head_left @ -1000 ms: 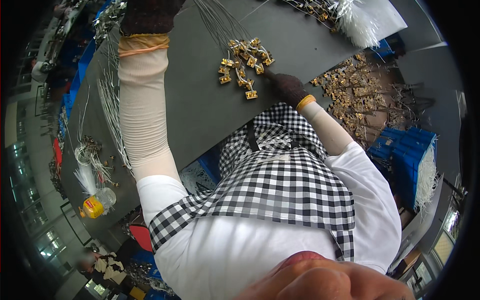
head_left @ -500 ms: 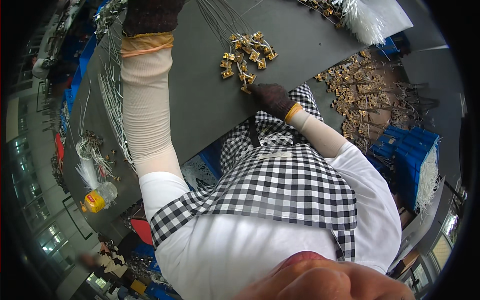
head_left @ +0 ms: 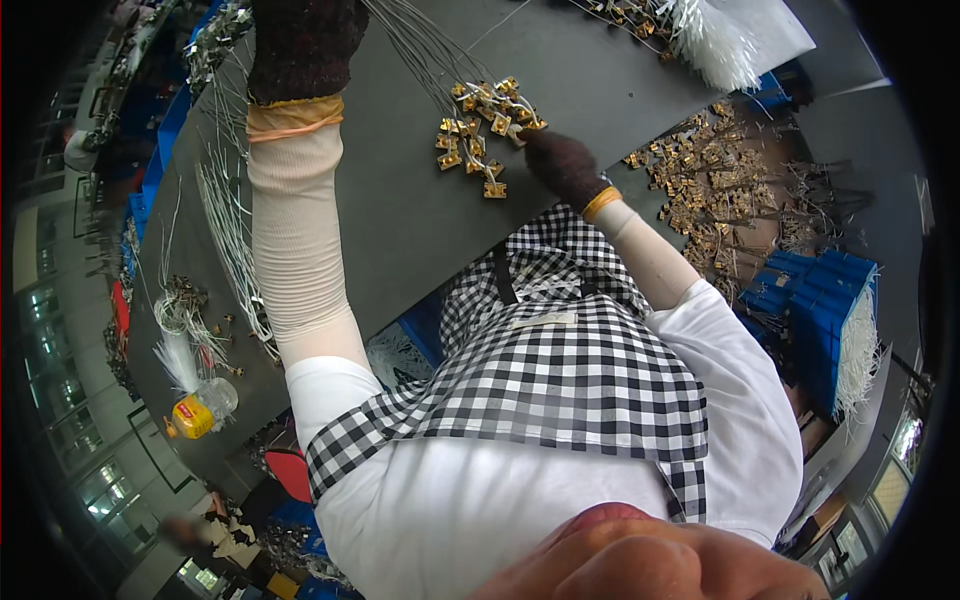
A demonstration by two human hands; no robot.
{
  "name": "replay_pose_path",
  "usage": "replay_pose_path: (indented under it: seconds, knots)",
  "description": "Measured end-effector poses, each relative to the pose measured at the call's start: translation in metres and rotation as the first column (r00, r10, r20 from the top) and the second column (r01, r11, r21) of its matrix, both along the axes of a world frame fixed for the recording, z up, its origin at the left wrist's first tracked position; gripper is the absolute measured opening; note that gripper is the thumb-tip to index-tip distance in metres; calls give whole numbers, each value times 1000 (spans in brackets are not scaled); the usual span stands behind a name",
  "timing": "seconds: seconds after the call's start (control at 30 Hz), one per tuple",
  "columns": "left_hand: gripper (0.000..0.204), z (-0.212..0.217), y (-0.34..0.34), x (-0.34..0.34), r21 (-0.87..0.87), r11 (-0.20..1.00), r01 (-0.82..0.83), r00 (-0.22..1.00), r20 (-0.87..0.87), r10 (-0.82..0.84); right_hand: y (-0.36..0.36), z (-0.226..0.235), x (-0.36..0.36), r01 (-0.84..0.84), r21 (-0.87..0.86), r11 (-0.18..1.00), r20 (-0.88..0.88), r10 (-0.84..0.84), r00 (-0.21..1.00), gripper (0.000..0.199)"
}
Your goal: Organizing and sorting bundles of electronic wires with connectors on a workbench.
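A cluster of small brass fittings (head_left: 480, 130) on thin grey wires lies on the dark grey table (head_left: 400, 230). The wires fan up toward the top edge beside my left hand (head_left: 300, 45). That hand wears a dark knit glove and its fingers are cut off by the frame, so its grip is hidden. My right hand (head_left: 560, 165), also in a dark glove, rests at the right edge of the cluster. Its fingertips are pinched together on one of the brass fittings. Both forearms wear pale sleeves.
A heap of loose brass fittings (head_left: 720, 190) lies to the right, with blue crates (head_left: 810, 300) below it. White cable ties (head_left: 710, 45) sit at the far right. Loose white wires (head_left: 230, 230) and a yellow-labelled bottle (head_left: 200, 410) lie at the left.
My right hand drew back toward the table's near edge half a second ago and has now come forward to the brass cluster again. My left arm has stayed in place.
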State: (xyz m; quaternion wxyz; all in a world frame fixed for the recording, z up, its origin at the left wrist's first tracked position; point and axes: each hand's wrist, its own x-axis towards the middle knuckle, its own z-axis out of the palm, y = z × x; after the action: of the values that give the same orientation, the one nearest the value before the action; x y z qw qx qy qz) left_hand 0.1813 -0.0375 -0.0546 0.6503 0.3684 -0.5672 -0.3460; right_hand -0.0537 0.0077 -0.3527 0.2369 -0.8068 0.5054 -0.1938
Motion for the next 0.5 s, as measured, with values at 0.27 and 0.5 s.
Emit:
replay_pose_path:
  seconds: [0.27, 0.5]
  knots:
    - [37, 2, 1, 2, 2, 1000, -1, 1000, 29, 0, -5, 4, -12, -80, 133, 988, -297, 117, 948, 43]
    - [37, 12, 9, 9, 59, 993, 106, 994, 25, -108, -38, 18, -19, 168, 140, 976, 226, -196, 954, 35]
